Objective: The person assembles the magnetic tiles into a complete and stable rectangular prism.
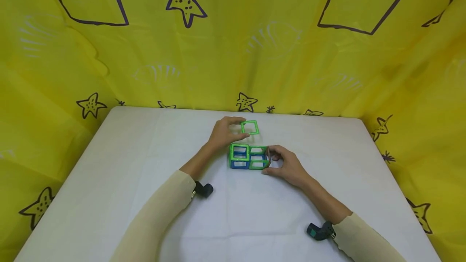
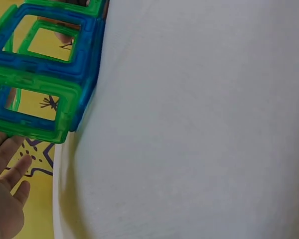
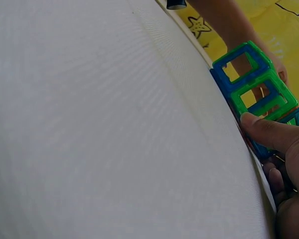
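A block of magnetic square tiles, joined into two side-by-side open-framed cubes in green and blue, lies on the white tabletop. At its right end my right hand grips it, thumb at the near side and fingers behind; the right wrist view shows the thumb pressed against the frames. My left hand is just behind the block, pinching a single green square tile between thumb and fingers. In the left wrist view the block hides part of the left hand.
The white-covered table stretches around the block. A yellow curtain with starfish drawings hangs along its back and sides. Small black cameras sit at both wrists, near the beige sleeves.
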Motion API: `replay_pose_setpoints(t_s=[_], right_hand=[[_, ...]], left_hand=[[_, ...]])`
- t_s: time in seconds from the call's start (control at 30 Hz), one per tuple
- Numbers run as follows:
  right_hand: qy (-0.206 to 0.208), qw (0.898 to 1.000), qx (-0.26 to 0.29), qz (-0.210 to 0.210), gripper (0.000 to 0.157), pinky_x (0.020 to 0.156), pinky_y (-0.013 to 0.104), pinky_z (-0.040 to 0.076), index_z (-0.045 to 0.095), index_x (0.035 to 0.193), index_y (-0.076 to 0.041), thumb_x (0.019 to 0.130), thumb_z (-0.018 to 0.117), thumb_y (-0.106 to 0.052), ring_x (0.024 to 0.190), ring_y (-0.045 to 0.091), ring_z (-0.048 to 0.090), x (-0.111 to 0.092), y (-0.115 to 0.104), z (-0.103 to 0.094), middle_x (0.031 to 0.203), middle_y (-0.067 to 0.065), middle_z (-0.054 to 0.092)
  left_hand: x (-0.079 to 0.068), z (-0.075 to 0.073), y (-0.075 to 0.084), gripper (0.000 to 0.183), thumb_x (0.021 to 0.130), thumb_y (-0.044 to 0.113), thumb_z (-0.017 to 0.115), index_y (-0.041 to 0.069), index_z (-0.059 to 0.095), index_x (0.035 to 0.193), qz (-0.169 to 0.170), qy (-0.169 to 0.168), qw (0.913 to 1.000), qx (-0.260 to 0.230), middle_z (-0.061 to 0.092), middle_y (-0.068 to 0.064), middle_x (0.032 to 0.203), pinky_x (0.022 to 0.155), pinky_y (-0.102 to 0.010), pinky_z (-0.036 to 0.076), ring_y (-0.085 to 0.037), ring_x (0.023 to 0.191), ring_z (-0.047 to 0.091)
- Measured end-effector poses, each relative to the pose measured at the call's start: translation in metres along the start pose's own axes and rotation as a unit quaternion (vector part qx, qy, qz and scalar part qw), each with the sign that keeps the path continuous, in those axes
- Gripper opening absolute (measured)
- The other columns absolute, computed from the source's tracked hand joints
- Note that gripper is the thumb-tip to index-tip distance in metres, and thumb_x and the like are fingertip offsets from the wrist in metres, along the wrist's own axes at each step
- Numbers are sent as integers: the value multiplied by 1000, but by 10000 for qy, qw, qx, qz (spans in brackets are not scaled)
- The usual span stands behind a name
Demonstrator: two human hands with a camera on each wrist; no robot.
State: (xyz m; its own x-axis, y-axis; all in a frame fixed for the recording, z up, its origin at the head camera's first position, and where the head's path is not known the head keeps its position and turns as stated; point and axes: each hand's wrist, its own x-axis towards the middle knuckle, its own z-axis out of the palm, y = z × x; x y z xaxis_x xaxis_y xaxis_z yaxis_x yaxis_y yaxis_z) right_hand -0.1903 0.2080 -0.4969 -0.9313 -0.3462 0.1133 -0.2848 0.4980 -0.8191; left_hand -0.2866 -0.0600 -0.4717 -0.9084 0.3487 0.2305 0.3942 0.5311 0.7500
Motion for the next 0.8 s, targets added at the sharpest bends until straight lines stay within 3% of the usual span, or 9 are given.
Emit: replay_pose_setpoints(t_s=[0.33, 0.57, 0.8], right_hand=[[16, 10000, 0, -9, 64, 89, 31, 47, 65, 131, -5, 76, 96, -13, 101, 25, 57, 1, 2, 0, 116, 6, 67], [-26, 10000, 2, -88, 64, 90, 32, 48, 64, 133, -4, 78, 96, -14, 101, 26, 58, 1, 3, 0, 118, 8, 67], [-26, 9999, -127, -69, 66, 91, 34, 48, 64, 135, -5, 77, 96, -13, 102, 25, 58, 1, 3, 0, 119, 7, 67]], left_hand=[[-12, -5, 23, 51, 85, 31, 89, 13, 75, 130, 158, -42, 9988, -457, 72, -3, 130, 110, -49, 43, -25, 129, 58], [-24, -1, 37, 51, 85, 31, 90, 14, 74, 131, 187, -207, 9985, -473, 72, -2, 130, 109, -50, 44, -24, 126, 60], [-32, 3, 42, 52, 83, 26, 92, 10, 74, 130, 434, -259, 9978, -419, 73, -4, 128, 108, -46, 46, -23, 122, 63]])
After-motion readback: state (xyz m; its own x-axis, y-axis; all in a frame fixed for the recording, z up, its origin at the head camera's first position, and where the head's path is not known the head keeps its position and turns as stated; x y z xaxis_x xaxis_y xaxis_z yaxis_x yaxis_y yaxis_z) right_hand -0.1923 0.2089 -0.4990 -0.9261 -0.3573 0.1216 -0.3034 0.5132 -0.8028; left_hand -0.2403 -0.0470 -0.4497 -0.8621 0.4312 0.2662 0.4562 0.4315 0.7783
